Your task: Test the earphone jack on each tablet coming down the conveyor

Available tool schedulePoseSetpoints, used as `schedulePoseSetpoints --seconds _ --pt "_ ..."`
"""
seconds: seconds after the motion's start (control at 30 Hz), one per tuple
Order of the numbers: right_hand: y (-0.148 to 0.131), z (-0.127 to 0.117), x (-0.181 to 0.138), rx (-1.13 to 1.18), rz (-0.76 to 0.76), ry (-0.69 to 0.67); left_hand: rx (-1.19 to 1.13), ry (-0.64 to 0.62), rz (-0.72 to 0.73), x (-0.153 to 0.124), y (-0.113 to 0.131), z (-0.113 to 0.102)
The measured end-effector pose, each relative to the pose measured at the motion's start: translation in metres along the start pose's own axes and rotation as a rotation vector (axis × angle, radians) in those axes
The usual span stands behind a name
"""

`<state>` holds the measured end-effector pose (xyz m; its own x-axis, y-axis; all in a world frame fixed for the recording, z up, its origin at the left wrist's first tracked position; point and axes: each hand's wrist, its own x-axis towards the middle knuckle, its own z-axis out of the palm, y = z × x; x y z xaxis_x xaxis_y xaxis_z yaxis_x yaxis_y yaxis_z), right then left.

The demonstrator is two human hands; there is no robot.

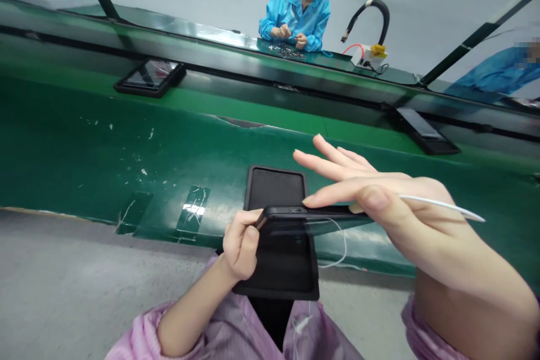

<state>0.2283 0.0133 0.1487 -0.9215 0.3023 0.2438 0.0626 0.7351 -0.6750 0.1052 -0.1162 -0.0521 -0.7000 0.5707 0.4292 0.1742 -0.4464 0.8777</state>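
My left hand [240, 244] pinches the near-left corner of a black phone-like device [312, 214], held flat and edge-on above a black rectangular tray [276, 185]. My right hand [371, 197] lies over the device's right part, fingers stretched out towards the left, thumb against its edge. A thin white stylus [442, 205] is tucked in this hand and sticks out to the right. A thin white thread or wire [337, 247] hangs below the device.
The tray rests on a green conveyor belt [105, 152] with tape patches [194, 208]. Two more black trays [149, 77] [424, 132] lie farther along. A person in blue [297, 17] works across the belt; another blue sleeve [493, 76] shows at right. A grey bench edge [84, 281] runs nearest me.
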Motion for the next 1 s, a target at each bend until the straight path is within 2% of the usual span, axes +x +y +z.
schedulePoseSetpoints --seconds 0.1,0.2,0.27,0.37,0.47,0.53,0.6,0.7,0.73,0.83,0.9,1.0 --pt "-0.001 -0.001 0.006 -0.01 0.029 0.003 0.006 0.023 -0.043 0.007 0.007 0.001" --pt "0.012 -0.002 0.02 0.014 0.075 0.09 0.014 0.048 -0.094 0.023 0.019 0.007" --pt "0.036 0.0 0.029 0.08 0.126 0.175 0.018 0.062 -0.144 0.039 0.025 0.014" --pt "0.086 0.011 0.03 0.195 0.255 0.275 0.019 0.079 -0.262 0.063 0.023 0.024" --pt "0.13 0.029 0.013 0.187 0.421 0.309 0.03 0.063 -0.408 0.079 0.008 0.03" --pt "0.145 0.04 -0.003 0.143 0.483 0.309 0.054 0.029 -0.497 0.084 0.0 0.03" --pt "0.149 0.047 -0.02 0.103 0.509 0.284 0.089 -0.025 -0.562 0.084 -0.001 0.026" --pt "0.143 0.055 -0.043 0.06 0.508 0.233 0.169 -0.091 -0.577 0.078 0.015 0.014" --pt "0.14 0.058 -0.051 0.038 0.491 0.234 0.235 -0.1 -0.521 0.075 0.023 0.009" --pt "0.128 0.071 -0.076 -0.059 0.374 0.278 0.562 -0.119 -0.203 0.067 0.04 -0.003" --pt "0.118 0.082 -0.094 -0.129 0.244 0.33 0.732 -0.182 -0.106 0.064 0.039 -0.006" --pt "0.095 0.098 -0.122 -0.158 0.005 0.385 0.746 -0.302 -0.275 0.063 0.023 -0.002"
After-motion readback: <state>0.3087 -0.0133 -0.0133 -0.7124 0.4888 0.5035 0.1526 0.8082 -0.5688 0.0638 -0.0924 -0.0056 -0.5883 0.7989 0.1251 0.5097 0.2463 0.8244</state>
